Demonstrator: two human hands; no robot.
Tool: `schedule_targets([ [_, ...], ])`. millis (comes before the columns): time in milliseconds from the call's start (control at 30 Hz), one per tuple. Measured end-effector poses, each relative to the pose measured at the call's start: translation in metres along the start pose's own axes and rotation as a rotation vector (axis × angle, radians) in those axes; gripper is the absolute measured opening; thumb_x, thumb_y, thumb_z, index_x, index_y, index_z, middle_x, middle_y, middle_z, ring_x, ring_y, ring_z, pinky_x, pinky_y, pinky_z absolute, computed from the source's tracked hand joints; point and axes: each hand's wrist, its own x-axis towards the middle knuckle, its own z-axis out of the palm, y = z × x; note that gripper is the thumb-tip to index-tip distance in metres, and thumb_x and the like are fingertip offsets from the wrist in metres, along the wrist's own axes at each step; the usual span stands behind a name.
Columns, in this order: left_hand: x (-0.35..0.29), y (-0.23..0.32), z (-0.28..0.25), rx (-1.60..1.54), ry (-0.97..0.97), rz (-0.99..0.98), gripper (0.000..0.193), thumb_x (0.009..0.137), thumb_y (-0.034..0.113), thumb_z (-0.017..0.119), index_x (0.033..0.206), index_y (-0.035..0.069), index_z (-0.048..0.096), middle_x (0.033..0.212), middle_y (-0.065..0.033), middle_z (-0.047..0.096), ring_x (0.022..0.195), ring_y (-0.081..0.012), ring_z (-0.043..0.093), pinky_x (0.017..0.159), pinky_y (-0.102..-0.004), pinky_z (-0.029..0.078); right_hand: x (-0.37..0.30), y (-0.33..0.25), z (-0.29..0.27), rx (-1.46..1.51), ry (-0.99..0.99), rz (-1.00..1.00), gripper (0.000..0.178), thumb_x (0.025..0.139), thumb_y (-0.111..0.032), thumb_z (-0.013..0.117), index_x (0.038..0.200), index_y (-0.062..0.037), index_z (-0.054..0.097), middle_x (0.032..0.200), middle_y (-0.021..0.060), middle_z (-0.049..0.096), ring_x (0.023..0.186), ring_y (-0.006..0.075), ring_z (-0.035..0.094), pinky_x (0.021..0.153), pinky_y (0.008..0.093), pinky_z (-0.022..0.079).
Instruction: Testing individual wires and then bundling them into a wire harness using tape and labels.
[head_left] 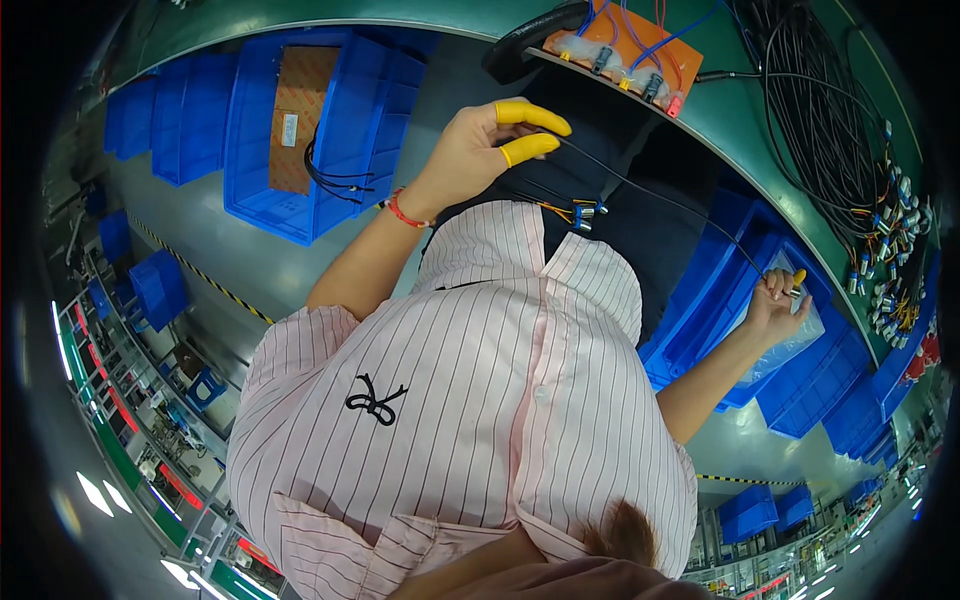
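A thin black cable (655, 193) stretches between my two hands over the dark trousers. My left hand (490, 145), with yellow covers on thumb and forefinger, pinches it near one end. Farther right and lower, my right hand (778, 308) has its fingers curled around the cable's other end, where a small metal connector (796, 292) partly shows beside a yellow-covered fingertip. On my lap lie cable ends with silver-and-blue connectors (583, 212) and short orange and yellow wires. A large bundle of black cables (815, 110) rests on the green table (725, 115).
An orange board (640, 50) with coloured sockets and wires stands at the table edge. Blue bins (330, 215) are at the left, one holding cardboard and black cables; more blue bins (810, 385) sit below the table at right. Many metal connectors (890, 260) hang from the bundle.
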Motion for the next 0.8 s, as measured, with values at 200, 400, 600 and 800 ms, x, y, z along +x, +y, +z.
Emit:
schedule_targets([
  [200, 0.013, 0.001, 0.030, -0.563, 0.071, -0.018, 0.026, 0.096, 0.012, 0.057, 0.117, -0.002, 0.062, 0.102, -0.0102, 0.067, 0.078, -0.0131, 0.062, 0.071, -0.0249, 0.052, -0.009, 0.030, 0.001, -0.045, -0.052, 0.004, 0.021, 0.068, -0.011, 0.051, 0.087, -0.0020, 0.046, 0.070, 0.0075, 0.035, 0.063, 0.0183, 0.029, 0.061, 0.0330, 0.027],
  [400, 0.019, 0.007, 0.036, -0.552, -0.030, -0.061, 0.031, 0.101, 0.020, 0.051, 0.120, -0.002, 0.059, 0.092, -0.0094, 0.064, 0.065, -0.0082, 0.055, 0.063, -0.0202, 0.046, -0.016, 0.059, 0.017, -0.123, -0.117, 0.051, 0.014, 0.069, -0.013, 0.051, 0.077, -0.0035, 0.046, 0.069, 0.0074, 0.037, 0.065, 0.0186, 0.033, 0.065, 0.0324, 0.029],
  [600, 0.024, 0.005, 0.039, -0.570, -0.029, -0.108, 0.025, 0.099, 0.016, 0.053, 0.115, -0.001, 0.062, 0.086, -0.0085, 0.064, 0.054, -0.0036, 0.045, 0.051, -0.0174, 0.036, -0.021, 0.078, 0.029, -0.203, -0.217, 0.047, 0.014, 0.073, -0.016, 0.051, 0.077, -0.0029, 0.049, 0.070, 0.0077, 0.040, 0.067, 0.0178, 0.036, 0.068, 0.0319, 0.031],
  [800, 0.030, 0.015, 0.044, -0.559, 0.039, -0.197, 0.016, 0.094, 0.012, 0.060, 0.106, 0.001, 0.062, 0.080, -0.0075, 0.065, 0.049, -0.0017, 0.042, 0.045, -0.0152, 0.032, -0.026, 0.089, 0.045, -0.276, -0.167, 0.069, 0.020, 0.075, -0.016, 0.050, 0.087, 0.0001, 0.053, 0.071, 0.0076, 0.043, 0.068, 0.0174, 0.037, 0.070, 0.0314, 0.032],
])
